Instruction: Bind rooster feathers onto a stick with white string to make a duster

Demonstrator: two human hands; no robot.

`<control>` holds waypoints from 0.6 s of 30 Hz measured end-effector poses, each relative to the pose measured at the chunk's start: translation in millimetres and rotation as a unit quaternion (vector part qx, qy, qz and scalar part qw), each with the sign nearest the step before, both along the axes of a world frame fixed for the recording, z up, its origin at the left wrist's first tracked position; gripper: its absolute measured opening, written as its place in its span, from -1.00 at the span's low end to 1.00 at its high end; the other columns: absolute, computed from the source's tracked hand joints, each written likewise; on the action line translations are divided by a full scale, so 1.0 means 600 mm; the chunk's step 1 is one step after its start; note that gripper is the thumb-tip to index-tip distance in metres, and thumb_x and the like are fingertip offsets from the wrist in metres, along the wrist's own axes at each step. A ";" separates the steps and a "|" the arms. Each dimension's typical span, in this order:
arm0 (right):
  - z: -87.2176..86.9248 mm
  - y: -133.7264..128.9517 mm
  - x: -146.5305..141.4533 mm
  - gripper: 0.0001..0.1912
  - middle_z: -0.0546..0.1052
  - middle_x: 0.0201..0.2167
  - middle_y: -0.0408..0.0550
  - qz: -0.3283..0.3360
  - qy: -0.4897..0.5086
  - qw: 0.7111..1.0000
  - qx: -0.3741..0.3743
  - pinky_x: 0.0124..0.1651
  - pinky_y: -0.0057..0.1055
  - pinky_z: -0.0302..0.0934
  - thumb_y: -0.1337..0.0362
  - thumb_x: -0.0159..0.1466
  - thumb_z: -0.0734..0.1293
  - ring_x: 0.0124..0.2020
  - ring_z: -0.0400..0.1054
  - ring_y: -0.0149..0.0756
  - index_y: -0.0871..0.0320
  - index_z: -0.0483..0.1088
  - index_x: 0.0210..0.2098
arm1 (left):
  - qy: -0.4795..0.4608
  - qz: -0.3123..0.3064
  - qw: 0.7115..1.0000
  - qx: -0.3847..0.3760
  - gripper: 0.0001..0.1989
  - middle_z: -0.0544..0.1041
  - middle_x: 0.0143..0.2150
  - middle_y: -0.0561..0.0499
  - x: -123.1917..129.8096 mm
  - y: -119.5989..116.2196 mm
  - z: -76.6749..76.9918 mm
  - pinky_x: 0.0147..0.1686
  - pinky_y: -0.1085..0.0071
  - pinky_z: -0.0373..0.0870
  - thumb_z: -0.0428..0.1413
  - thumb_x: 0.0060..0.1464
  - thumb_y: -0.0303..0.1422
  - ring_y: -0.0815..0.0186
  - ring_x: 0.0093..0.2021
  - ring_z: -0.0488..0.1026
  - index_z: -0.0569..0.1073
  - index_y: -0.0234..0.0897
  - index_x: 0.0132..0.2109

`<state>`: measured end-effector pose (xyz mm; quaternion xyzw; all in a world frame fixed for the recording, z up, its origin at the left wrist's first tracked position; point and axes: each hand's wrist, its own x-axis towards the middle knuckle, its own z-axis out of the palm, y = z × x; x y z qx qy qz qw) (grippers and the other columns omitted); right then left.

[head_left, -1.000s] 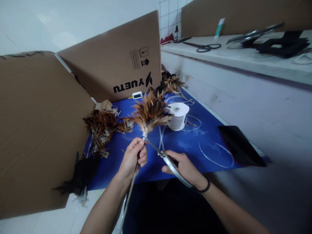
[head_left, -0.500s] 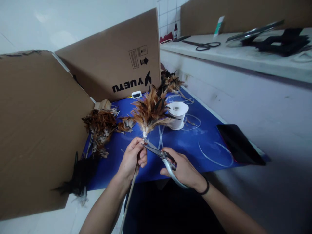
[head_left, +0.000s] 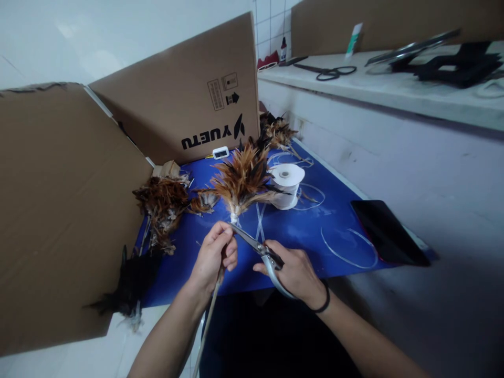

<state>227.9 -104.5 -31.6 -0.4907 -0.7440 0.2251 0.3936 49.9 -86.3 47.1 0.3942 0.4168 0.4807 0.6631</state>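
Note:
My left hand (head_left: 216, 249) is closed round the thin stick of a feather duster (head_left: 244, 173), just below its white-bound base. Brown and black feathers fan out upward from there, and the stick runs down toward me. In my right hand (head_left: 295, 268) is a pair of scissors (head_left: 271, 265) with grey handles. Their blades look closed, and the tips lie at my left fingertips, just under the binding. Whether anything is between the blades I cannot tell. A white spool (head_left: 286, 186) of clear ribbon stands right behind the feathers.
Loose brown feathers (head_left: 163, 205) lie at the left, black feathers (head_left: 134, 281) at the near left edge. A dark phone (head_left: 388, 231) rests on the right of the blue mat (head_left: 315, 241). Cardboard (head_left: 177, 105) walls the back and left. Black scissors (head_left: 331, 72) lie on the ledge.
The scissors' blades have come together at my left fingertips, where they were parted before. My right hand has shifted slightly left as its grip closed. My left hand and the duster stay put.

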 end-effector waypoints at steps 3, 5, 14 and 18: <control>-0.004 0.001 0.000 -0.66 0.40 -0.57 -0.20 0.029 0.042 0.998 -0.047 -0.42 -0.52 0.13 0.08 0.14 0.35 -0.56 0.25 -0.43 0.14 0.35 -0.18 | 0.006 0.007 1.000 0.005 -0.83 0.16 -0.67 0.24 0.002 0.003 -0.001 -0.79 0.62 0.02 0.05 0.10 -0.28 0.56 -0.77 -0.03 0.22 -0.23 -0.35; -0.003 0.001 0.002 -0.67 0.35 -0.59 -0.23 0.063 0.089 0.989 -0.100 -0.47 -0.54 0.10 0.07 0.12 0.36 -0.57 0.19 -0.46 0.15 0.35 -0.21 | 0.011 0.019 1.000 0.006 -0.84 0.13 -0.68 0.24 0.002 0.005 -0.002 -0.79 0.62 0.01 0.05 0.10 -0.28 0.57 -0.76 -0.03 0.25 -0.24 -0.34; 0.028 -0.007 0.026 -0.51 0.40 -0.51 -0.24 0.027 0.021 0.991 -0.132 -0.41 -0.47 0.19 0.01 0.07 0.38 -0.51 0.26 -0.40 0.08 0.28 -0.07 | -0.011 0.042 0.999 0.021 -0.91 0.21 -0.62 0.17 -0.006 0.016 0.010 -0.73 0.57 0.07 -0.05 0.03 -0.46 0.53 -0.72 0.05 0.31 -0.28 -0.29; 0.021 -0.006 0.029 -0.38 0.46 -0.17 -0.01 -0.023 -0.040 0.999 0.001 -0.14 -0.31 0.24 0.01 0.05 0.41 -0.20 0.36 -0.20 0.11 0.23 0.03 | -0.017 0.046 0.998 0.028 -0.87 0.23 -0.59 0.16 -0.007 0.018 0.020 -0.71 0.56 0.13 -0.02 0.01 -0.48 0.53 -0.70 0.10 0.34 -0.30 -0.24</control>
